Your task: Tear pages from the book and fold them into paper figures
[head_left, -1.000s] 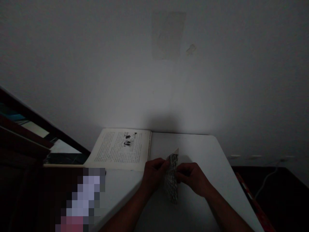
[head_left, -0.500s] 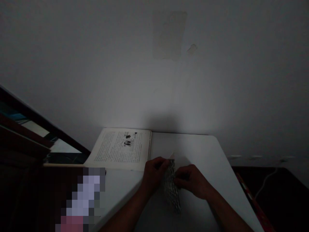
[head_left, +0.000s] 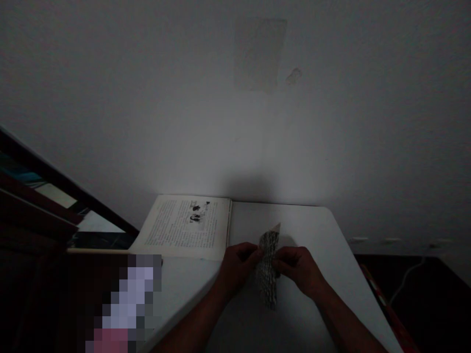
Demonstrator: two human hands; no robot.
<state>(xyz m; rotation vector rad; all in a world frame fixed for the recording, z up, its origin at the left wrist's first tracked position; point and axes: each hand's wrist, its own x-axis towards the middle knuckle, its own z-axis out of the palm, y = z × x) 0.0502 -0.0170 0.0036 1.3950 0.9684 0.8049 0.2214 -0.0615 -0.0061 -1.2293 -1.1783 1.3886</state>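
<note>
A narrow folded piece of printed paper (head_left: pixel 269 274), dark with dense print and ending in a pale pointed tip at the top, stands between my hands over the white table. My left hand (head_left: pixel 241 262) pinches its left edge with thumb and forefinger. On the opposite side, my right hand (head_left: pixel 296 267) is closed at the paper's right edge, fingertips pressed together on it. The room is dim, so the folds are hard to make out.
An open book (head_left: pixel 184 228) with print and a small picture lies at the table's back left. The white table (head_left: pixel 309 225) meets the wall (head_left: pixel 184 122) behind. A pale cable (head_left: pixel 406 277) hangs at the right, and a blurred-out patch (head_left: pixel 125 299) covers the lower left.
The folded paper has shifted up and slightly right, its tip now higher. My left hand grips it lower along the edge; my right hand has moved slightly right.
</note>
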